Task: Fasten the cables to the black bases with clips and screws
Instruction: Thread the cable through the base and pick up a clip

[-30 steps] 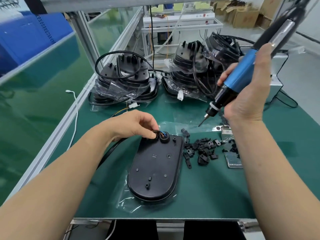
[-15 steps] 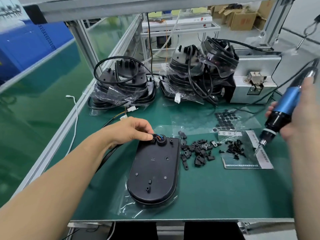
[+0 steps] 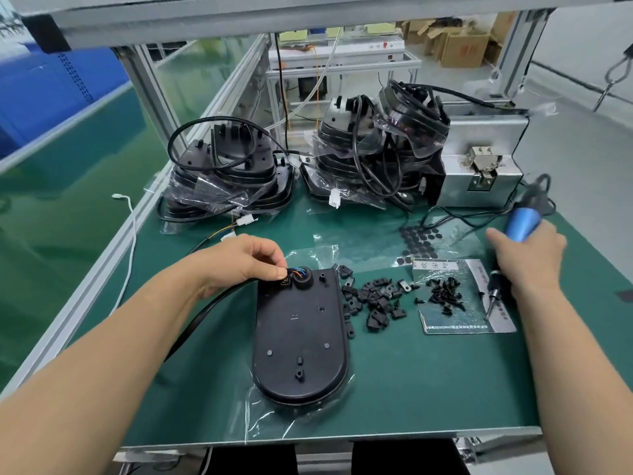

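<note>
a black base (image 3: 301,337) is laid flat on the green table (image 3: 411,389) at the centre of the frame, with clear film under its lower end. at its upper left corner the end of a black cable (image 3: 205,313) is pinched between the thumb and curled fingertips of the left hand (image 3: 239,262), just beside a round opening where coloured wires are seen; the cable is run off toward the lower left. just right of the base a loose pile of black clips (image 3: 373,299) is scattered. further right, black screws (image 3: 443,294) are heaped on a printed sheet (image 3: 462,323). at the right of the frame a blue electric screwdriver (image 3: 520,224) is grasped by the right hand (image 3: 527,258), fingers wrapped round its body, with the bit pointed down over the sheet just right of the screws; whether the sheet is touched cannot be told. two stacks of bagged bases (image 3: 226,173) with coiled cables are seen in the upper centre, and a metal box (image 3: 479,180) stands at the upper right.
</note>
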Action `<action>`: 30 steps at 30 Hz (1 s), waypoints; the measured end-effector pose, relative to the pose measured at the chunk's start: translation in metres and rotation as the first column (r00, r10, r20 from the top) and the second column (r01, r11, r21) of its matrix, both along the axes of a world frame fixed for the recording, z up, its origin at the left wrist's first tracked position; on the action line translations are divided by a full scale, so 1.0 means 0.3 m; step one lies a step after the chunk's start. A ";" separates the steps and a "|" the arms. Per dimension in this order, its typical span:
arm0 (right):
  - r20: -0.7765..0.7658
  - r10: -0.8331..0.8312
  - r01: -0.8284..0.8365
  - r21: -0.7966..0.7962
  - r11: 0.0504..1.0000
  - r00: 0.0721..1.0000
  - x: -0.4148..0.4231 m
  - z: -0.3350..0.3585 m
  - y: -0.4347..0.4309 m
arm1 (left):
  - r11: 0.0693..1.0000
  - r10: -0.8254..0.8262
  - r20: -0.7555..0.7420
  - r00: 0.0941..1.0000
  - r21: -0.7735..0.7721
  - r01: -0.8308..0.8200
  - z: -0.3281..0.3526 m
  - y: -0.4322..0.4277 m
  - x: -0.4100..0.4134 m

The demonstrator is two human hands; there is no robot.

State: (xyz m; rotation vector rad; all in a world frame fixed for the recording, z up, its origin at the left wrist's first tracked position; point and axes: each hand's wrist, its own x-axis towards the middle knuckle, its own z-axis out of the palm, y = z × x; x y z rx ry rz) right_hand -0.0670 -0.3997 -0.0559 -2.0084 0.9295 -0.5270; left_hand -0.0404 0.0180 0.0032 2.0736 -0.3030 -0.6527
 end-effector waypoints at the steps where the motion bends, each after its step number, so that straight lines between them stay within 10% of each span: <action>1: -0.028 0.013 -0.015 -0.068 0.998 1.000 0.005 0.000 0.013 | 1.000 -0.009 0.005 1.000 -0.006 0.009 -0.003 0.003 -0.002; 10: -0.075 0.045 -0.070 -0.372 0.925 0.996 0.008 0.023 0.038 | 0.997 -0.020 0.029 0.999 -0.079 0.022 -0.020 0.000 -0.023; 14: -0.040 0.378 -0.329 -0.584 0.742 0.925 0.004 0.042 0.086 | 0.999 -0.007 0.092 0.996 -0.038 0.010 -0.013 -0.003 -0.030; 18: -0.319 0.639 -0.702 -0.470 0.535 0.700 0.057 0.066 0.159 | 0.998 -0.052 0.091 0.994 0.024 0.050 0.016 -0.008 -0.023; 30: -0.537 0.618 -0.818 -0.407 0.407 0.574 0.181 0.055 0.234 | 0.979 -0.073 0.239 0.968 0.201 0.024 0.074 -0.144 0.098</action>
